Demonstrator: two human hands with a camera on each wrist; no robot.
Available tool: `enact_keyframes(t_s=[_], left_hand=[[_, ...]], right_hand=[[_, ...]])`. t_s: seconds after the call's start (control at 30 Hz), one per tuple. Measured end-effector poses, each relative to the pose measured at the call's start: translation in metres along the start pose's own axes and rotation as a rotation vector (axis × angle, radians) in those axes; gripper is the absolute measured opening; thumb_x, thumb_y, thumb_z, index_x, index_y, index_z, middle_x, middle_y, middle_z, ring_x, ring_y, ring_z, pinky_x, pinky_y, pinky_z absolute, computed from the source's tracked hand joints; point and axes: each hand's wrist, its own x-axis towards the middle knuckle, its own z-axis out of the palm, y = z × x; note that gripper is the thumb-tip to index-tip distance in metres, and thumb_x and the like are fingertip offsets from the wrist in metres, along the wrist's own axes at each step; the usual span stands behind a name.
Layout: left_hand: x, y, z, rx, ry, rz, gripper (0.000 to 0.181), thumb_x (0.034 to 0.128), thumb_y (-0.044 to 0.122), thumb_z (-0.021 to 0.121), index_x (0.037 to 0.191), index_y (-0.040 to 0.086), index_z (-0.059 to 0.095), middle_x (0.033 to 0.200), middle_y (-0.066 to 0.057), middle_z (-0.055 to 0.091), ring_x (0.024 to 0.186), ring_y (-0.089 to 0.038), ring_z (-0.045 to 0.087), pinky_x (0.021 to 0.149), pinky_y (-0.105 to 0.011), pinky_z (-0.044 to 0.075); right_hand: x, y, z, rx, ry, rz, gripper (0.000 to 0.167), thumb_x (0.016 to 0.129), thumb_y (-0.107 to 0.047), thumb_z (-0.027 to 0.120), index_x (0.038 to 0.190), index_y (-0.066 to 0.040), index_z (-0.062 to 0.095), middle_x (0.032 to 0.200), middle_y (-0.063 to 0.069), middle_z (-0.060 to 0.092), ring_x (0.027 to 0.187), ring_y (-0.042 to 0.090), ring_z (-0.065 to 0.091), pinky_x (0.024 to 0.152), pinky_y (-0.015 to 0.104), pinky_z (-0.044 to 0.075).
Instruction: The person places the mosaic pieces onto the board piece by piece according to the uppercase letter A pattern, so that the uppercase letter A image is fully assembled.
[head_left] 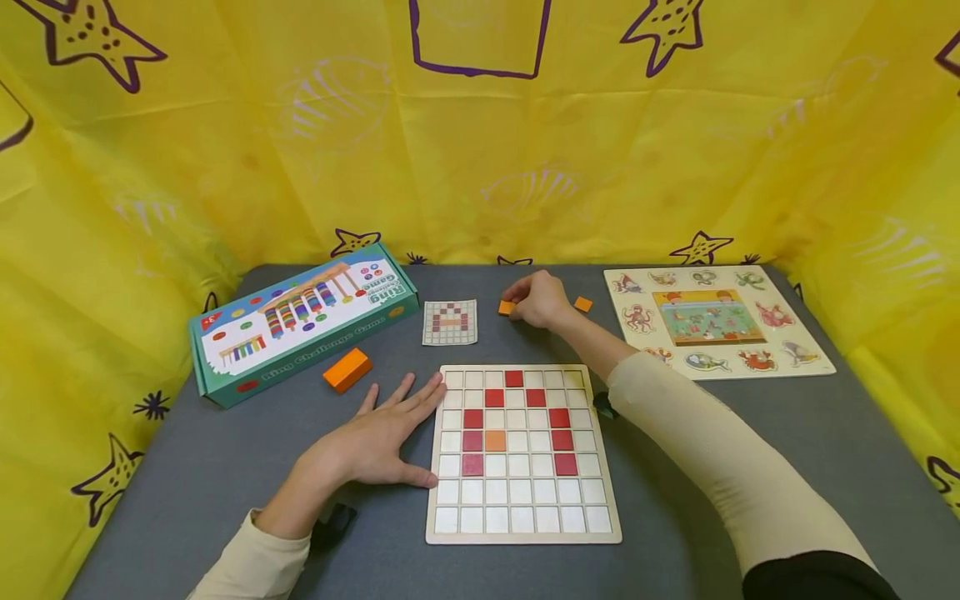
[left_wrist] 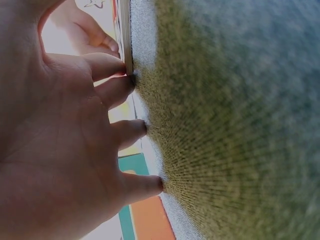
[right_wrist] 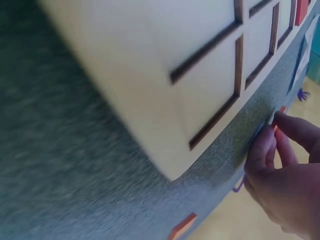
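Note:
The wooden grid board (head_left: 523, 537) lies flat on the table, with red tiles (head_left: 561, 440) in several squares and one orange tile (head_left: 495, 440). My left hand (head_left: 378, 442) spreads its fingers at the board's left side, index fingertip and thumb touching the edge. Beyond the board, thumb and fingers of my right hand (head_left: 542, 300) pinch a small orange square tile (head_left: 506, 307) low over the table. In the right wrist view the fingertips partly cover that tile. Another orange tile (head_left: 583, 304) lies right of this hand. A paper pattern card (head_left: 450, 323) sits to its left.
Left of the card stands a green Ring Challenge Game box (head_left: 303, 321), with an orange block (head_left: 348, 370) in front of it. At the far right lies a sea-animal puzzle board (head_left: 720, 323). Yellow printed cloth (head_left: 465, 183) hangs behind the grey table (head_left: 225, 467).

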Motion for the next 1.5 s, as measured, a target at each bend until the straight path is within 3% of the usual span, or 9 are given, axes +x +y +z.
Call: enact_keyframes(t_s=[0.13, 0.5, 0.93, 1.5], left_hand=[[0.000, 0.000, 0.000, 0.001, -0.002, 0.005, 0.121, 0.0795, 0.064, 0.082, 0.169, 0.022, 0.012, 0.177, 0.004, 0.002, 0.163, -0.038, 0.000, 0.119, -0.078, -0.003], [0.001, 0.000, 0.000, -0.009, -0.004, 0.002, 0.121, 0.0795, 0.063, 0.083, 0.169, 0.023, 0.012, 0.177, 0.004, 0.001, 0.163, -0.038, -0.001, 0.119, -0.078, -0.004], [0.001, 0.000, 0.000, -0.011, -0.007, 0.002, 0.121, 0.0796, 0.064, 0.082, 0.169, 0.023, 0.012, 0.177, 0.004, 0.001, 0.163, -0.039, -0.002, 0.119, -0.078, -0.004], [0.001, -0.001, 0.001, -0.006, 0.005, 0.012, 0.121, 0.0796, 0.064, 0.082, 0.169, 0.022, 0.012, 0.177, 0.003, 0.001, 0.163, -0.039, -0.001, 0.119, -0.078, -0.004]], right_hand=[[-0.008, 0.003, -0.005, 0.015, -0.008, 0.002, 0.028, 0.085, -0.004, 0.081, 0.112, -0.009, 0.081, 0.111, 0.012, 0.077, 0.108, 0.029, 0.066, 0.096, 0.042, 0.054], [-0.037, 0.010, -0.017, 0.118, -0.055, -0.047, 0.028, 0.085, 0.001, 0.078, 0.112, -0.005, 0.080, 0.110, 0.013, 0.076, 0.095, 0.026, 0.067, 0.072, 0.029, 0.053], [-0.075, 0.011, -0.011, 0.163, -0.123, -0.132, 0.026, 0.085, 0.002, 0.079, 0.111, -0.003, 0.080, 0.107, 0.014, 0.076, 0.092, 0.023, 0.067, 0.075, 0.029, 0.056], [-0.116, 0.013, -0.004, 0.129, -0.164, -0.140, 0.025, 0.081, 0.000, 0.083, 0.105, -0.008, 0.080, 0.098, 0.006, 0.076, 0.086, 0.015, 0.067, 0.078, 0.030, 0.057]])
